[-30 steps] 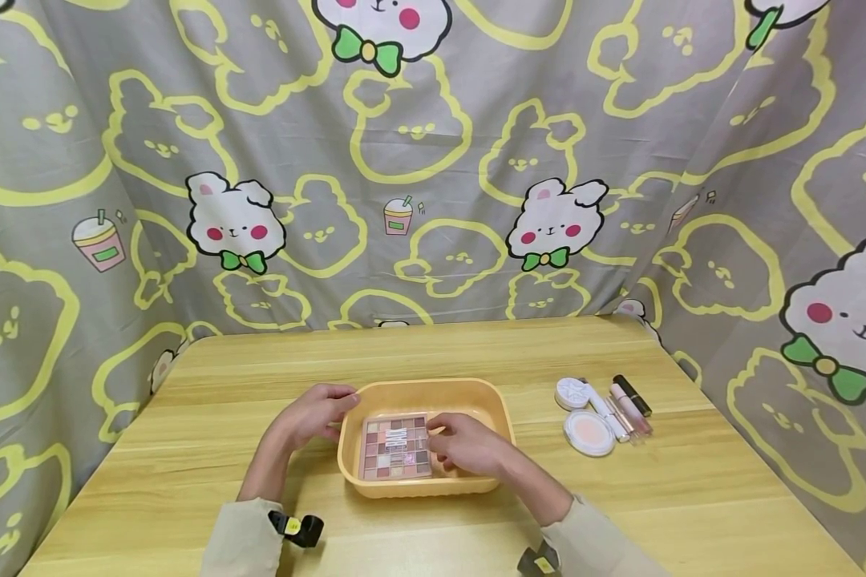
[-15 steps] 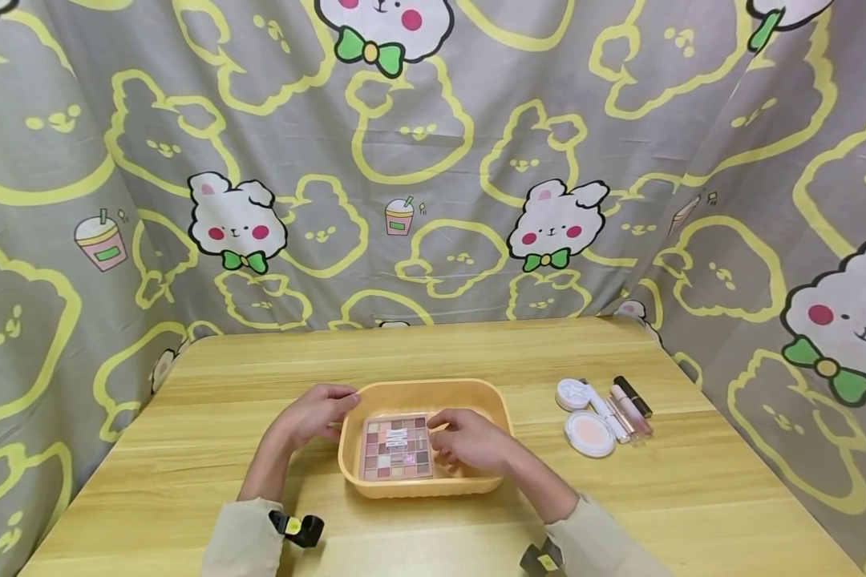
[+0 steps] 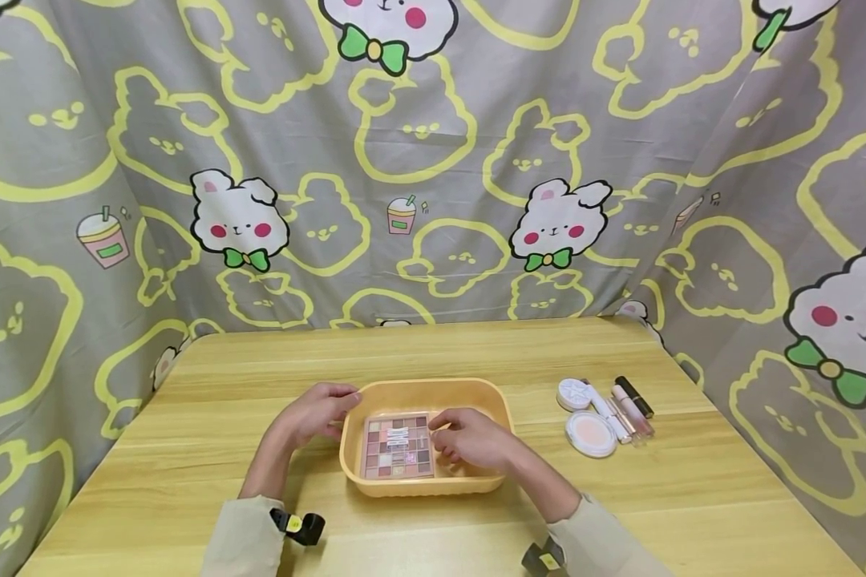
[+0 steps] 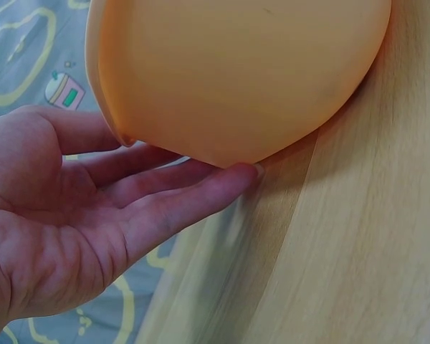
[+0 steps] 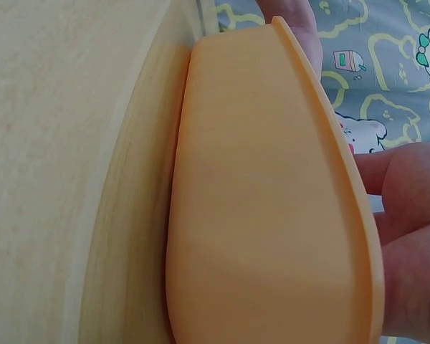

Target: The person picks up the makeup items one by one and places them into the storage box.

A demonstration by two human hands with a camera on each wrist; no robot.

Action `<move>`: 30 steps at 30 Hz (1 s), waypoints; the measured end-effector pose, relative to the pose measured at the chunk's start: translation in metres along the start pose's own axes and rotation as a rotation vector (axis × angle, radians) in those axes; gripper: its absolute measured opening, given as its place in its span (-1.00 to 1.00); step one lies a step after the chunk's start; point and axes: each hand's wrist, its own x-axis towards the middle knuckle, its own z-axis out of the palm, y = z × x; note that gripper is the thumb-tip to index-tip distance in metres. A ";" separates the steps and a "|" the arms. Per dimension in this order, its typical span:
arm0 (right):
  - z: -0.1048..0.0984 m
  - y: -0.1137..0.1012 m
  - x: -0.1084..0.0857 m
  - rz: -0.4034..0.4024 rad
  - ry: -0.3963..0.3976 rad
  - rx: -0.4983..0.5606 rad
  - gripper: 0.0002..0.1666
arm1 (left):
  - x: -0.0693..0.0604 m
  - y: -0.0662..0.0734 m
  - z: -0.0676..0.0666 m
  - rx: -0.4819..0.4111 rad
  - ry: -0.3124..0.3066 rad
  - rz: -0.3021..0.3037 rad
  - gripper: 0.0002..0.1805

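In the head view, we find the eyeshadow palette [image 3: 395, 457] lying flat inside the orange tray [image 3: 427, 488], in its left half. We judge that it is light, stiff and thin, with a smooth cover that can slip a little; the powders inside are probably fragile, so a fall would be bad. The best hold, we think, is by its edges, for example the right one, where the tray leaves some free room. The palette looks almost square, with a grid of pink, brown and pale squares and white letters over them. The right hand [image 3: 476, 441] reaches into the tray with bent fingers at this right edge; if they pinch the palette or only touch it, we are not able to say. To the right of the tray, well apart from it, we notice a white round case [image 3: 573, 394], a pale pink compact [image 3: 590, 433] and some slim tubes [image 3: 628, 407].

In the left wrist view, the left hand [image 4: 79, 208] has its thumb at the rim of the tray and its rather long-stretched fingers against the outer wall, so we read a light pinch on the tray.

In the right wrist view, the tray's wall hides from us the palette and the right fingertips.
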 end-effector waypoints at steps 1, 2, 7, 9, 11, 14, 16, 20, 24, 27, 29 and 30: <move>0.000 0.000 0.000 0.000 0.002 -0.006 -0.54 | 0.000 0.000 0.000 -0.004 0.001 0.001 -0.53; -0.001 0.000 -0.001 -0.001 0.005 -0.014 -0.54 | 0.000 0.000 0.000 -0.007 -0.001 0.002 -0.53; -0.003 -0.001 -0.002 -0.015 0.016 -0.053 -0.56 | 0.001 0.000 0.001 -0.023 -0.002 0.003 -0.53; -0.005 -0.002 -0.003 -0.018 0.016 -0.062 -0.56 | 0.001 0.000 0.001 -0.022 -0.001 0.002 -0.53; -0.007 -0.003 -0.004 -0.013 0.013 -0.066 -0.56 | 0.001 0.000 0.000 -0.023 -0.004 0.003 -0.54; -0.014 -0.005 -0.004 -0.017 0.014 -0.058 -0.55 | 0.001 0.000 0.000 -0.020 -0.006 0.003 -0.54; -0.020 -0.007 -0.004 -0.025 0.020 -0.048 -0.55 | 0.001 0.001 0.000 -0.019 -0.007 0.001 -0.54; -0.036 -0.010 -0.005 -0.043 0.055 -0.038 -0.53 | 0.001 0.001 0.001 -0.010 0.003 -0.007 -0.53; -0.054 -0.012 -0.010 -0.029 0.125 -0.051 -0.53 | 0.001 0.001 0.001 0.005 0.014 -0.016 -0.52; -0.067 -0.013 -0.013 -0.020 0.195 -0.044 -0.54 | 0.000 0.002 0.001 0.019 0.016 -0.019 -0.52; -0.075 -0.014 -0.014 -0.029 0.246 -0.033 -0.56 | -0.001 0.002 0.001 0.028 0.016 -0.018 -0.51; -0.078 -0.014 -0.015 -0.039 0.272 -0.026 -0.57 | -0.001 0.002 0.001 0.030 0.015 -0.017 -0.50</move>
